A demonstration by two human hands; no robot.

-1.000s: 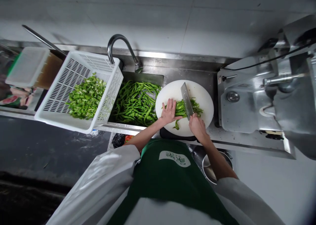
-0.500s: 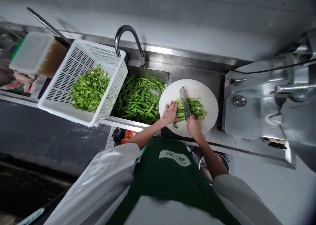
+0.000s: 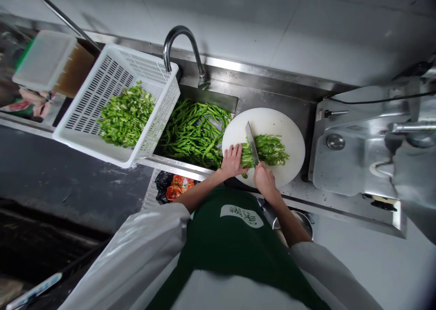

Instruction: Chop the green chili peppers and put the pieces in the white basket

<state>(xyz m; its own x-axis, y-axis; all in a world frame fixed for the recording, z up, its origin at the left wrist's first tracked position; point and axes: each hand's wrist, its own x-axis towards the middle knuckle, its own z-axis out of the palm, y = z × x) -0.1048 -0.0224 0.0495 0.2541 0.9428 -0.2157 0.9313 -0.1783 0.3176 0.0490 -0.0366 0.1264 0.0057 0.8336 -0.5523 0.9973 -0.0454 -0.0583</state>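
Note:
My right hand (image 3: 265,179) is closed round the handle of a kitchen knife (image 3: 252,144) with a broad blade. The blade stands across a bunch of green peppers on a round white cutting board (image 3: 289,174). My left hand (image 3: 232,160) lies with fingers stretched out on the peppers at the board's left side, to the left of the blade. Sliced green peppers (image 3: 272,150) are heaped right of the blade. Long whole green peppers (image 3: 195,133) fill the sink beside the board. A white perforated basket (image 3: 90,146) holds chopped green peppers (image 3: 126,115).
A curved faucet (image 3: 184,30) rises behind the sink. To the right stands a metal machine (image 3: 337,164) with a cable. At the left are a lidded plastic container (image 3: 46,60) and a long metal rod (image 3: 64,17). Red and black plastic bags (image 3: 175,189) sit below the counter edge.
The knife and my right hand have shifted a little left along the peppers. My left hand has slid slightly left on the board, and the camera view has shifted a bit.

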